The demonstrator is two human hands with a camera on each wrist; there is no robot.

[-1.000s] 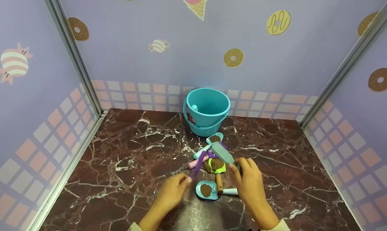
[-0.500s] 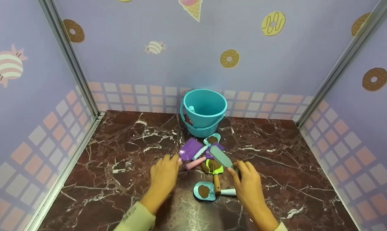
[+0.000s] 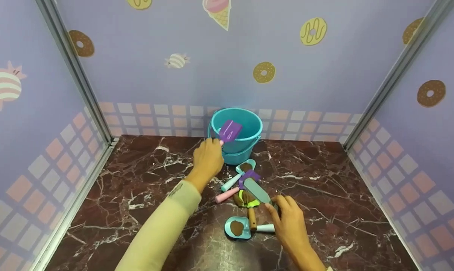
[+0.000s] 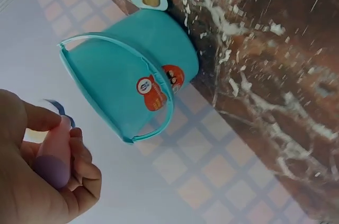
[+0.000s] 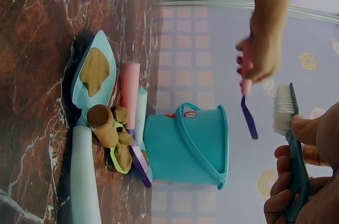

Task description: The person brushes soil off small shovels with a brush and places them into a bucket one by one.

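Lilac walls (image 3: 211,84) printed with doughnuts, sweets and 1 ice-cream cone rose around a dark red marble surface (image 3: 166,180). In the head view, my left hand (image 3: 208,160) gripped the pink handle of a purple spade (image 3: 230,131), its blade against the mouth of a turquoise bucket (image 3: 238,157). My right hand (image 3: 292,220), lower down, held a brush (image 3: 257,191) above a pile. There lay 2 pale blue scoops, the nearer scoop (image 3: 246,226) and the farther scoop (image 3: 251,163), each with a brown patch, a pink-handled purple tool (image 3: 227,195) and a lime-green tool (image 3: 252,203) with a brown handle.

From my left wrist, thumb and fingers closed round the spade's pink grip, beside the bucket's open end; its bail handle (image 4: 169,99) hung across the side near a red label (image 4: 153,97).

From my right wrist, my fingers wrapped the brush's dark teal handle, white bristles (image 5: 283,110) showing. The spade's blade pointed downward, above the bucket's rim and apart from it.
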